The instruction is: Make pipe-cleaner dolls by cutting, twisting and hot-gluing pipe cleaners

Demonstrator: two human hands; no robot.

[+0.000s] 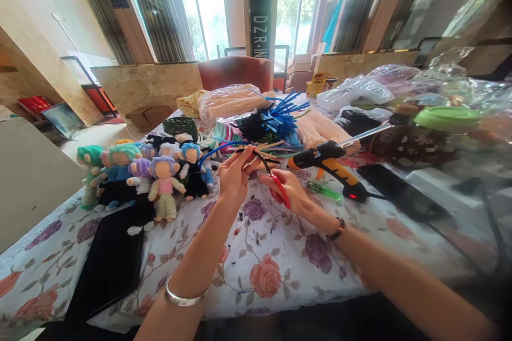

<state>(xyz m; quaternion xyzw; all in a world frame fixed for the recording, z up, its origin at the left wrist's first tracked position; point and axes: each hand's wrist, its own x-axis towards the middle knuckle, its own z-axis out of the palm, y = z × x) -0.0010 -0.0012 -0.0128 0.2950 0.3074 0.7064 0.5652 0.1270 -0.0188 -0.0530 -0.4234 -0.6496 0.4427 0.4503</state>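
My left hand [235, 176] pinches a thin black pipe cleaner [261, 157] between thumb and fingers, above the flowered tablecloth. My right hand [295, 193] is closed round red-handled scissors [284, 194], whose blades point up and left at the pipe cleaner. Whether the blades touch it is too small to tell. Dark bits of fuzz [256, 234] lie scattered on the cloth below both hands. A blue pipe cleaner [214, 150] curves out left of my left hand. Behind the hands lies a bundle of blue and black pipe cleaners [280, 117].
Several small fuzzy dolls [164, 181] stand at the left, behind a black tablet-like slab [108, 266]. To the right are a black and yellow hot glue gun [334, 162], a green pen-like tool [325, 191], a dark phone [394, 189] and a green-lidded jar [446, 117].
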